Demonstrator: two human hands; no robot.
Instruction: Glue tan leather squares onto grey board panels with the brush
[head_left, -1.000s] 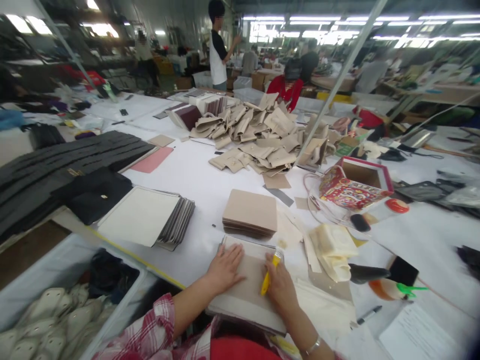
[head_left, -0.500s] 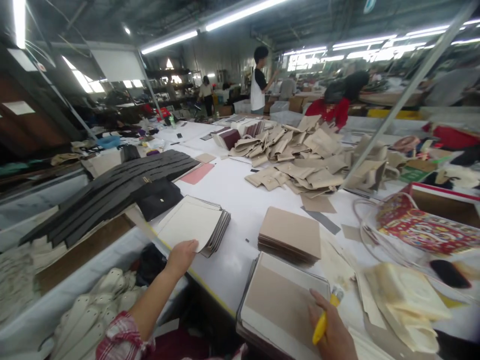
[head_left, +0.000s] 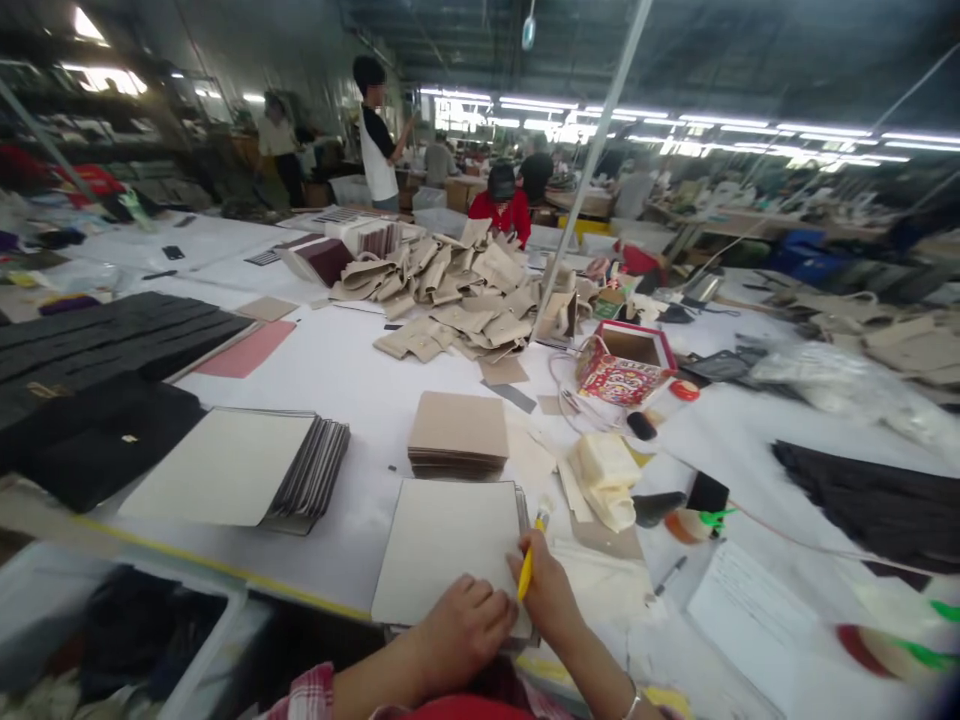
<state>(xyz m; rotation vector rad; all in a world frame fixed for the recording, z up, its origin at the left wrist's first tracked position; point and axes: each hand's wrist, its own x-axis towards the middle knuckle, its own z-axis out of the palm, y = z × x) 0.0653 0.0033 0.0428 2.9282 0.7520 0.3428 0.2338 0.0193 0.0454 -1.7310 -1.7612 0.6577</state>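
A white rectangular panel (head_left: 450,545) tops the stack directly in front of me. My left hand (head_left: 469,625) is at its near edge, fingers curled and closed on the panel; the fingertips are partly hidden. At the panel's right edge my right hand (head_left: 547,590) grips a brush (head_left: 529,560) with a yellow handle, bristles pointing away from me. Just beyond lies a stack of tan panels (head_left: 459,420). To the left, another stack of white panels with dark edges (head_left: 225,465) leans fanned toward the right.
Beige fabric pieces (head_left: 457,290) are heaped at the table's middle. Black pieces (head_left: 97,370) lie left. On the right are a patterned red box (head_left: 626,365), cream cloth (head_left: 604,475), a pen (head_left: 670,577) and written paper (head_left: 750,610). A metal pole (head_left: 589,175) rises beyond. People work farther back.
My left hand has moved right from the left stack to the front stack, where a white panel now covers the tan one. The view has turned right. The brush stays in my right hand.
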